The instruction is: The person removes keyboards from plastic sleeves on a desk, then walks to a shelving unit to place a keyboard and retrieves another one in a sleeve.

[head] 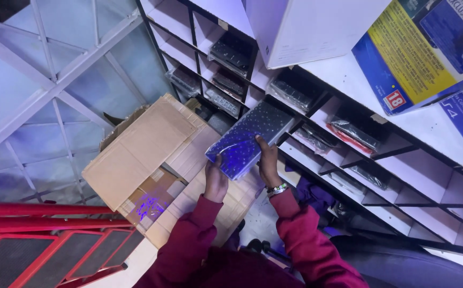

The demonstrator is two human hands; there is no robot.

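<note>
Both hands, left hand [215, 184] and right hand [267, 162], grip a bubble-wrapped flat pack [250, 137], maybe a keyboard, above an open cardboard box [146, 154], beside white cubby shelves [402, 160] holding more packs.

A: What is staying out of sight here?

B: The flat bubble-wrapped package [251, 137] is covering the fingers of the left hand [215, 183], and the wrap is blurring whatever lies inside.

A: And around it?

B: The picture's top edge is cutting off the white cardboard box [308, 26]. The dark wrapped items [231, 52] in the white shelf compartments [402, 165] are looking too small to identify.
</note>
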